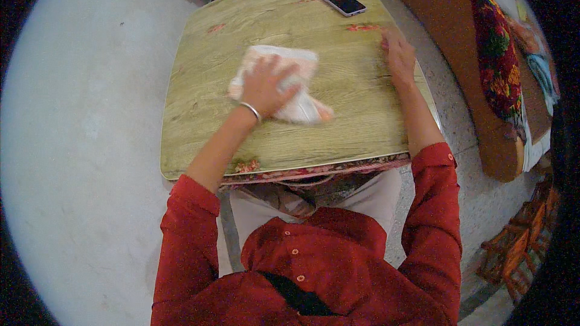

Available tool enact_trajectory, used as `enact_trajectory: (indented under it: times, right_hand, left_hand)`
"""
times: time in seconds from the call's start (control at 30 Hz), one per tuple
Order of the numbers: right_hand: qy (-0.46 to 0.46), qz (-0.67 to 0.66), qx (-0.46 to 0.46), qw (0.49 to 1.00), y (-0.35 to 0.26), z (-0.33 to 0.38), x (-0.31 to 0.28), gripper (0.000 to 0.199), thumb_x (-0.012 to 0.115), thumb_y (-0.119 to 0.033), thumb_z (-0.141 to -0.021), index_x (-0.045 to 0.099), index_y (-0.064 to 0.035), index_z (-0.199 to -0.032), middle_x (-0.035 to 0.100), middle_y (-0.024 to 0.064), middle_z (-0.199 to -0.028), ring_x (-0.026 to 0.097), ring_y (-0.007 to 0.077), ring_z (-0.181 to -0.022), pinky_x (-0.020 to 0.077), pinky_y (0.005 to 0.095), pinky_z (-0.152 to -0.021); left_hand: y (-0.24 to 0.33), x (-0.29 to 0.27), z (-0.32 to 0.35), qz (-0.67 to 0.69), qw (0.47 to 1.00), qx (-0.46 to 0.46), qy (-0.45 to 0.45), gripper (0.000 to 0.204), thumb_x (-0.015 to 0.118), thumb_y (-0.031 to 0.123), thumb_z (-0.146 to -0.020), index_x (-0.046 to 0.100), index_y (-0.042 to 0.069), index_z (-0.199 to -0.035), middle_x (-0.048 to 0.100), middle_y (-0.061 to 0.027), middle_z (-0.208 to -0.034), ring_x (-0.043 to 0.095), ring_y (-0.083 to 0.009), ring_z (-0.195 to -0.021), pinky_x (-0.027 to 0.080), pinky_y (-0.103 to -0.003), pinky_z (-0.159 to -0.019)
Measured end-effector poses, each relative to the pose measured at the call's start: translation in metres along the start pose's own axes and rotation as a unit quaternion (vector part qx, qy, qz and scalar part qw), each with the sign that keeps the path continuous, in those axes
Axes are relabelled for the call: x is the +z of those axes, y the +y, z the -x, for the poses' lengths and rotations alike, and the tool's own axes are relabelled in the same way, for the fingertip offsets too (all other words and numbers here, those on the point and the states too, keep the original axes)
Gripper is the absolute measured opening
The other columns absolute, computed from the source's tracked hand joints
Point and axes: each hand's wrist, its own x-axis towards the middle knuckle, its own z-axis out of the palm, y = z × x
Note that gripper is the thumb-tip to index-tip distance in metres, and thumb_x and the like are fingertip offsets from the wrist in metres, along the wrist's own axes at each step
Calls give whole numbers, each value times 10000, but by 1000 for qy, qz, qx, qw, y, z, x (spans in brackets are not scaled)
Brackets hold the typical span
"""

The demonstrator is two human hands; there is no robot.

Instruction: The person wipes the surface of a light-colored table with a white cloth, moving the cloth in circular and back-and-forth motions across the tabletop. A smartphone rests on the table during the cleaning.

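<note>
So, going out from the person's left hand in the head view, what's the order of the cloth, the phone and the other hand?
1. Cloth: under the left hand, mid-table.
2. Right hand: flat near the table's right edge.
3. Phone: far right corner of the table.

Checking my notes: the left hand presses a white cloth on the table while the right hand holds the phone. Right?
Not quite. In the head view the right hand rests flat on the table; the phone lies untouched beyond it. The left hand does press the cloth.

Flat rectangular smartphone with dark, unlit screen and pale edge (339, 0) — far right corner of the green wood-grain surface (205, 133), lying face-up.
</note>
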Motion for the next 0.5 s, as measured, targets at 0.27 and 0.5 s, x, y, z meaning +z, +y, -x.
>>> enact_trajectory:
  times: [0.27,0.5]
  right_hand:
    - [1,62,-47,997,10,0,-6,384,519,-374,-896,640,-15,-833,618,90,-693,537,186,-625,426,338,-594]
    - [15,37,-36,999,-4,4,13,449,489,-424,-888,655,-8,-918,639,163,-744,595,253,-701,444,390,-677]
  left_hand:
    - [0,-48,98,56,993,81,-60,521,620,400,-825,531,248,-1316,371,-169,-1449,310,-406,-1339,223,-545,-1093]
    - [-107,-17,55,4,998,-55,15,496,585,444,-848,537,254,-1304,452,-190,-1374,385,-392,-1285,284,-521,-1064]
